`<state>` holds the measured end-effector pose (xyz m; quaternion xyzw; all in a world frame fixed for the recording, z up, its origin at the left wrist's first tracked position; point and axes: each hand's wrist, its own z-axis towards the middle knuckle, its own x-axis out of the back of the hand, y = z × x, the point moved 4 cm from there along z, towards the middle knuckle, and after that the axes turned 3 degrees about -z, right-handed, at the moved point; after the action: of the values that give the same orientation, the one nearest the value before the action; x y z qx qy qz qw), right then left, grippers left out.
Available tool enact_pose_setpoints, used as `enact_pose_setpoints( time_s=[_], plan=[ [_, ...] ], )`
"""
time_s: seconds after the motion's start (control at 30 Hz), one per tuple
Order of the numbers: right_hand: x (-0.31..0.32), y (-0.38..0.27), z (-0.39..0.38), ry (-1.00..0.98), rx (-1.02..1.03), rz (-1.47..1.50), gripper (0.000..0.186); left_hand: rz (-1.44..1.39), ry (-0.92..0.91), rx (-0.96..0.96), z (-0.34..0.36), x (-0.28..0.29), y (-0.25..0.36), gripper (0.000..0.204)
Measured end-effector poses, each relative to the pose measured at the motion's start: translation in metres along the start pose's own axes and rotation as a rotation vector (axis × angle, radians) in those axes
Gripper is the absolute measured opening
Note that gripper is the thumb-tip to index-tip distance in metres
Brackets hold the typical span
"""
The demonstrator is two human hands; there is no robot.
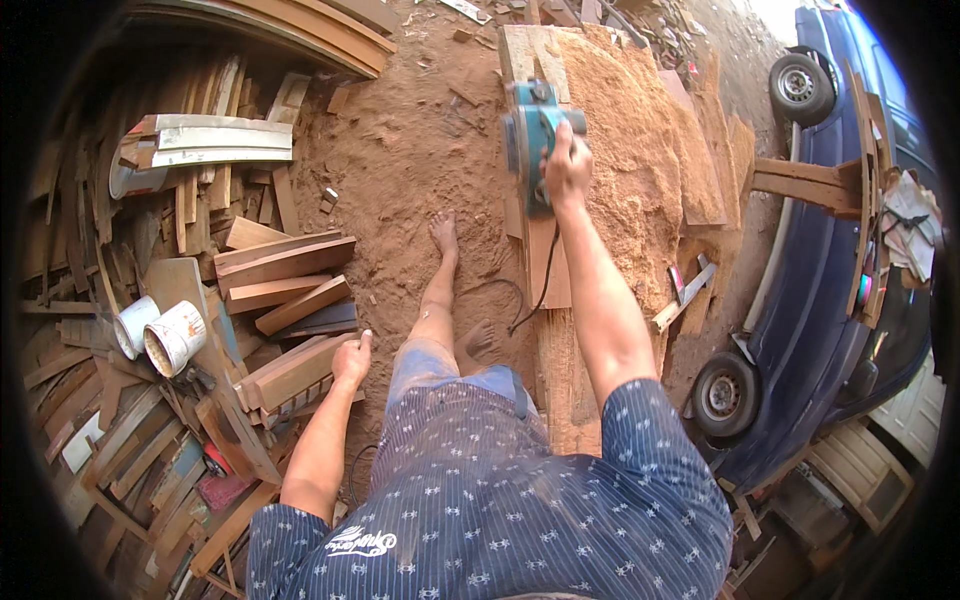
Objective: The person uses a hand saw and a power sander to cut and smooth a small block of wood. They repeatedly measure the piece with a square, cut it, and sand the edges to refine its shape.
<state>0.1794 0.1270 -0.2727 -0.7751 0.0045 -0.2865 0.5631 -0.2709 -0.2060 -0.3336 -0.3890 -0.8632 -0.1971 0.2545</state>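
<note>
My right hand (567, 172) is wrapped round the handle of a teal electric hand planer (528, 130), its arm stretched forward. The planer sits at the far end of a long wooden board (545, 275), and a dark cord (548, 268) trails back from it. Beside the board on the right, a large heap of wood shavings (635, 140) spreads out. My left hand (352, 360) hangs low at my left side, curled into a fist with nothing visible in it. Stacked cut wood pieces (300, 370) lie close to it, though whether it touches them I cannot tell.
Offcuts and planks (150, 430) crowd the left side, with two white buckets (175, 340) among them. My bare feet stand on dusty ground (390, 180). A blue vehicle (800, 310) is at the right, near a wooden beam (808, 185) and a tool with a metal blade (690, 290).
</note>
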Motion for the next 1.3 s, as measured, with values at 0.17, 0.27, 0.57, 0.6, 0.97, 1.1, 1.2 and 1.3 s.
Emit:
enact_pose_setpoints(
  time_s=[0.17, 0.27, 0.57, 0.6, 0.97, 1.1, 1.2, 1.3],
  plan=[
    [-0.019, -0.021, 0.057, -0.051, -0.008, 0.022, 0.059, -0.193, 0.021, -0.297, 0.027, 0.006, 0.038, 0.064],
    [-0.006, -0.016, 0.023, -0.061, -0.067, 0.077, 0.056, -0.427, -0.042, -0.392, 0.017, 0.026, 0.113, 0.061],
    [0.089, 0.052, -0.184, -0.119, -0.163, 0.187, 0.040, -0.420, 0.226, -0.973, -0.053, 0.008, 0.337, 0.041],
    [0.100, 0.065, -0.207, -0.121, -0.129, 0.177, 0.038, -0.370, 0.241, -1.011, -0.062, -0.006, 0.349, 0.041],
    [0.184, 0.126, -0.380, -0.088, -0.148, 0.138, 0.035, 0.245, 0.141, -1.375, -0.140, -0.123, 0.328, 0.040],
    [0.180, 0.134, -0.373, -0.060, -0.140, 0.167, 0.037, 0.437, 0.101, -1.639, -0.134, -0.112, 0.344, 0.034],
    [0.164, 0.116, -0.350, -0.072, -0.080, 0.128, 0.038, 0.572, 0.071, -1.683, -0.118, -0.085, 0.355, 0.042],
    [0.139, 0.098, -0.311, -0.058, -0.045, 0.115, 0.039, 0.338, 0.159, -1.451, -0.100, -0.056, 0.352, 0.054]
  ],
)
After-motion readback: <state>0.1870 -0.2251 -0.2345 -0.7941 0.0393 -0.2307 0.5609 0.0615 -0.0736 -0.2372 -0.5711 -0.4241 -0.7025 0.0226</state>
